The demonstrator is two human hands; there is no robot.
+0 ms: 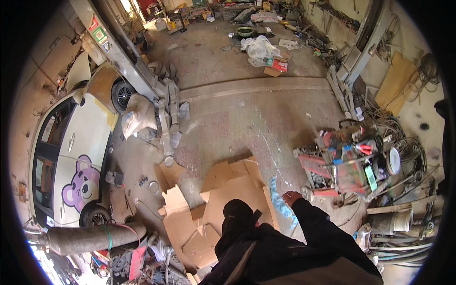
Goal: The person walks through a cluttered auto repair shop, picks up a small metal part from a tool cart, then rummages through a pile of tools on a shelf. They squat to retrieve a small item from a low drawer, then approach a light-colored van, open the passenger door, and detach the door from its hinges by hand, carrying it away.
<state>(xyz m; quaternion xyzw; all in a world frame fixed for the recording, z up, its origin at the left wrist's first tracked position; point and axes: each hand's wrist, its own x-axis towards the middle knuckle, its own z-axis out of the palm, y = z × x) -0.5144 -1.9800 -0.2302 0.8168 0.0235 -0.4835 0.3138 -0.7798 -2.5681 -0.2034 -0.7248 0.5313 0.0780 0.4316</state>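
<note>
My right hand (pixel 292 197) reaches out of a black sleeve, just to the right of a crumpled light-blue strip (pixel 280 202) that lies on the floor. Its fingers look curled in, and what they hold, if anything, does not show. My left hand is not visible; only dark clothing (pixel 236 216) shows on that side. Flattened brown cardboard (pixel 232 183) lies on the floor in front of me and beneath my body. Another folded cardboard piece (pixel 175 202) spreads to its left.
A white car (pixel 78 147) with a purple bear picture stands at the left, near a grey lift post (pixel 121 45). A long metal cylinder (pixel 90 237) lies at the lower left. A red-framed machine (pixel 339 164) and hoses (pixel 411 152) crowd the right. Clear plastic sheeting (pixel 259 50) lies farther off.
</note>
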